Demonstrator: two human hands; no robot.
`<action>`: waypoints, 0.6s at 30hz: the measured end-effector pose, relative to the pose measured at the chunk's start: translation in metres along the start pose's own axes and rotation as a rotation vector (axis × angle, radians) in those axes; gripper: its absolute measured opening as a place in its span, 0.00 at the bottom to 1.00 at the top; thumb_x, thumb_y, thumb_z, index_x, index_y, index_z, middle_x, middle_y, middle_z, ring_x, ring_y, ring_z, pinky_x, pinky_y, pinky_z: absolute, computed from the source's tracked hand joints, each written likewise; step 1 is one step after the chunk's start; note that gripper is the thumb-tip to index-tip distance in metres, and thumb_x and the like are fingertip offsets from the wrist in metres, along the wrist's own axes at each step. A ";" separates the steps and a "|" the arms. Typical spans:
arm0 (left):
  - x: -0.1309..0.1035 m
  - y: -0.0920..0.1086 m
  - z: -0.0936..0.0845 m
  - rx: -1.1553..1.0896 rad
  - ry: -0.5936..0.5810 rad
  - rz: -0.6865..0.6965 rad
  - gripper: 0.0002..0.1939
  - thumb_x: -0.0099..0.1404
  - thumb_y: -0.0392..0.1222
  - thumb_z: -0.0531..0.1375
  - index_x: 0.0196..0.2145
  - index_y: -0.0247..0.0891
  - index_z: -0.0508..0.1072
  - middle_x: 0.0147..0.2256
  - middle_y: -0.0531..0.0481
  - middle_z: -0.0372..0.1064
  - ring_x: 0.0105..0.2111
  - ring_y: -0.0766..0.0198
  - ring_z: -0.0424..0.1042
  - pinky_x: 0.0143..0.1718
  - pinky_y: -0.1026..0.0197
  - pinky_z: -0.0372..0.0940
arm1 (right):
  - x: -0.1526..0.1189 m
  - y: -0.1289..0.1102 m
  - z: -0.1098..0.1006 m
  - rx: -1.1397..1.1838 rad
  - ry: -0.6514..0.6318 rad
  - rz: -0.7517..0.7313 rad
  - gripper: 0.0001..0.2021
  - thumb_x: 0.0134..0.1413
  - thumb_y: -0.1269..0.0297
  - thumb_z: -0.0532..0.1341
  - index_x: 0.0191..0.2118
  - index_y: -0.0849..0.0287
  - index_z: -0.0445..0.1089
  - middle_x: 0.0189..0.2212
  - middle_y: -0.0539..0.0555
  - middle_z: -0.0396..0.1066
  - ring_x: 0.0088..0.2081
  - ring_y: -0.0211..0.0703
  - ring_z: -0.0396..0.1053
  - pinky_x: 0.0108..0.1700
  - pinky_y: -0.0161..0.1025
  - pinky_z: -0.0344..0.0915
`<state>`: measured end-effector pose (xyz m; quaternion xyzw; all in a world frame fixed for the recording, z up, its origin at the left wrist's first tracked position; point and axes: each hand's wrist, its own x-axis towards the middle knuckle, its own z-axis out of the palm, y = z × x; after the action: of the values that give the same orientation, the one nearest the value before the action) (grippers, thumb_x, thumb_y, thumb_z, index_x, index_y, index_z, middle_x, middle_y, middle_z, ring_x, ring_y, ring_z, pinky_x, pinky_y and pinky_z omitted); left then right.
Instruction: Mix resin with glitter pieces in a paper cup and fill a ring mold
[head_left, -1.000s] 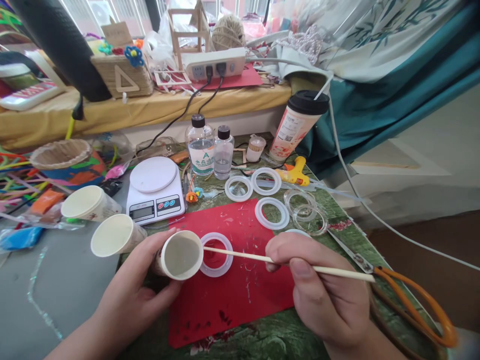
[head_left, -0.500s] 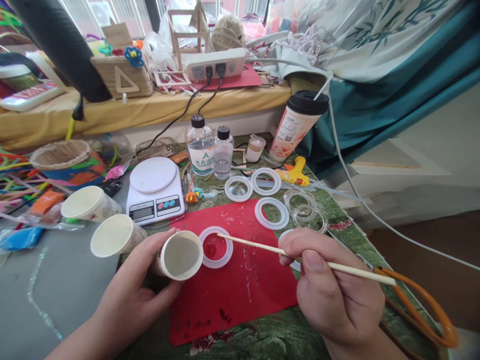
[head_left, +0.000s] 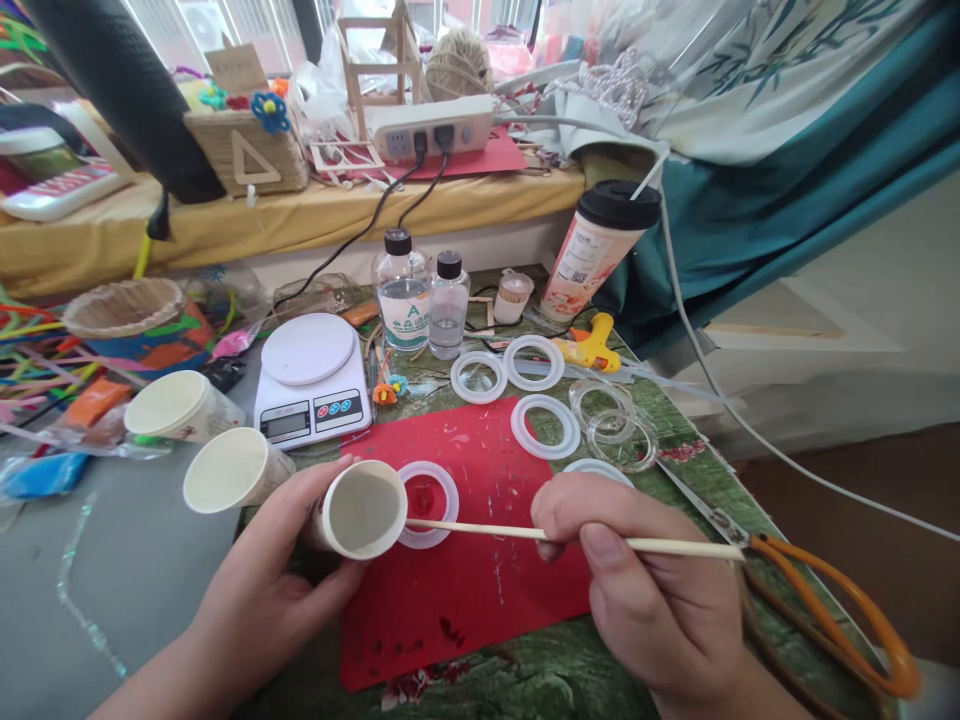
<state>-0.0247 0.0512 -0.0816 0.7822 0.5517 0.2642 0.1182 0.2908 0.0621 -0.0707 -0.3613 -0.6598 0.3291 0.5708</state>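
My left hand (head_left: 281,565) is wrapped round a paper cup (head_left: 365,512), tilted so that its pale, cloudy inside faces me. Between thumb and fingers of my right hand (head_left: 637,585) is a thin wooden stick (head_left: 495,531), pointing left. Its tip reaches over the lower part of a whitish ring mould (head_left: 451,490), close to the cup's rim; whether it touches the mould I cannot tell. The mould lies on a red sheet (head_left: 480,600), partly hidden behind the cup. More white ring moulds (head_left: 545,427) and clear rings (head_left: 621,440) lie farther back.
Two paper cups (head_left: 225,470) and a white kitchen scale (head_left: 311,385) stand to the left. Behind are two capped bottles (head_left: 405,305), a lidded drink cup (head_left: 592,260) and a yellow glue gun (head_left: 595,345). Orange-handled scissors (head_left: 840,590) lie at the right edge.
My right hand has moved left and slightly down, bringing the stick's tip from the mould's upper part to its lower part. The mould sits slightly farther left and lower. My left hand holds still.
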 end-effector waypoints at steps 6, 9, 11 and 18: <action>0.001 0.001 -0.002 0.009 0.003 -0.007 0.27 0.71 0.47 0.64 0.66 0.48 0.68 0.59 0.43 0.81 0.55 0.46 0.84 0.55 0.48 0.82 | 0.006 0.001 -0.003 -0.051 -0.109 -0.048 0.12 0.74 0.75 0.57 0.50 0.55 0.76 0.37 0.52 0.78 0.38 0.44 0.77 0.43 0.43 0.72; 0.001 0.001 -0.002 0.008 0.003 -0.006 0.28 0.71 0.47 0.65 0.66 0.48 0.68 0.59 0.43 0.81 0.55 0.46 0.84 0.55 0.48 0.81 | 0.004 0.003 -0.004 -0.107 -0.044 -0.021 0.11 0.74 0.74 0.57 0.49 0.55 0.76 0.38 0.52 0.77 0.37 0.43 0.76 0.43 0.43 0.72; 0.001 0.000 -0.003 0.007 0.006 -0.011 0.28 0.71 0.46 0.64 0.67 0.48 0.68 0.58 0.43 0.81 0.55 0.47 0.84 0.56 0.48 0.81 | 0.002 0.005 -0.004 -0.140 0.030 -0.012 0.11 0.74 0.73 0.57 0.47 0.55 0.77 0.37 0.53 0.77 0.35 0.44 0.75 0.40 0.44 0.71; 0.000 -0.002 -0.001 0.007 0.008 -0.028 0.29 0.72 0.48 0.65 0.67 0.48 0.67 0.59 0.42 0.80 0.56 0.45 0.83 0.56 0.47 0.80 | -0.001 0.008 -0.002 -0.154 0.246 -0.045 0.12 0.75 0.67 0.58 0.38 0.55 0.78 0.31 0.53 0.75 0.29 0.45 0.70 0.30 0.43 0.64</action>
<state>-0.0267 0.0518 -0.0816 0.7739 0.5638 0.2637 0.1170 0.2936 0.0656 -0.0782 -0.4270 -0.6158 0.2179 0.6253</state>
